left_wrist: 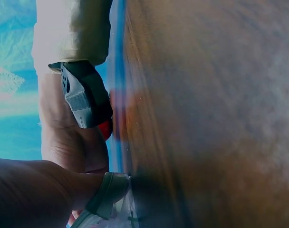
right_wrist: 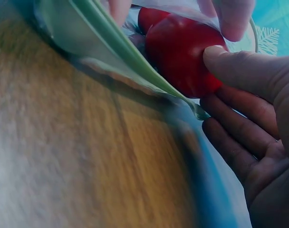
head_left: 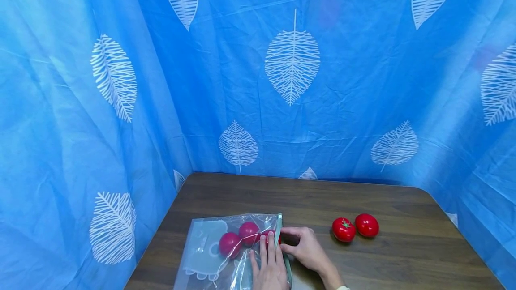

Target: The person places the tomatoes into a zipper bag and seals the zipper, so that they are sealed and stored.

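A clear zip bag [head_left: 201, 247] with a green zip edge lies on the table, two red tomatoes [head_left: 230, 245] inside it. My left hand [head_left: 271, 265] holds the bag at its mouth, fingers lying over the upper film and the thumb by the zip edge [left_wrist: 104, 197]. From the right, my right hand [head_left: 306, 249] grips another tomato [right_wrist: 182, 54] in the mouth, its thumb on the tomato's side and fingers beneath. In the right wrist view the green zip strip [right_wrist: 130, 54] runs past this tomato, and a second red one shows behind it.
Two more tomatoes, one with a green stem [head_left: 343, 229] and one plain red [head_left: 367, 225], sit together right of my hands on the dark wooden table [head_left: 411, 254]. A blue cloth [head_left: 342, 79] with white leaves hangs behind and along both sides.
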Demonstrator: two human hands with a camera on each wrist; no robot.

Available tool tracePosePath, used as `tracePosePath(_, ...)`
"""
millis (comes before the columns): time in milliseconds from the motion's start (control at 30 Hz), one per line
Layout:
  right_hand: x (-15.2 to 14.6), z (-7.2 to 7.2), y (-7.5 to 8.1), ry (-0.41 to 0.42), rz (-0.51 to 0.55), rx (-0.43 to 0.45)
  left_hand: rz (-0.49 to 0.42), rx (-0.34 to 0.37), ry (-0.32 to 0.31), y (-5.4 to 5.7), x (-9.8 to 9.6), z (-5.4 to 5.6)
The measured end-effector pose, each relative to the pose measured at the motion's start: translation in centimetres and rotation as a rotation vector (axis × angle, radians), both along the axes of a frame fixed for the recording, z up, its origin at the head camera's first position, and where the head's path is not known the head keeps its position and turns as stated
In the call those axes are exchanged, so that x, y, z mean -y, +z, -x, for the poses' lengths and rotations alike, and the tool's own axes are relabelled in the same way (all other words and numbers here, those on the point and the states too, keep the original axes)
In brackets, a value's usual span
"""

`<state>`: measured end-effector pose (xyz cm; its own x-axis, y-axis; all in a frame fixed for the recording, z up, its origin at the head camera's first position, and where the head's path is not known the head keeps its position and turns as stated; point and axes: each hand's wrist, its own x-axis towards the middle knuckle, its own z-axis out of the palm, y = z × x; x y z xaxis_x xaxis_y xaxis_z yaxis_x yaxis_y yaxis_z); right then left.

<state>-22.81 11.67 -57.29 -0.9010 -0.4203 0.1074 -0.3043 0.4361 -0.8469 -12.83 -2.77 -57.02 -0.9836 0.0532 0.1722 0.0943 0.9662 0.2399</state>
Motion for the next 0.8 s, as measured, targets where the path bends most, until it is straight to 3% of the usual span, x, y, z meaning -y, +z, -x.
tracePosePath(133,-0.4,0.1,0.0,-0.001,-0.014,-0.007,-0.003,0.025,0.008,0.2,0.0,0.0)
tracePosePath(467,-0.4,0.2,-0.1,-0.007,-0.032,0.006,0.018,0.005,0.012,0.2,-0.1,0.0)
tracePosePath(800,0.8,0.2,-0.5,-0.01,-0.031,-0.098,0.047,-0.012,0.011,0.1,-0.1,-0.1)
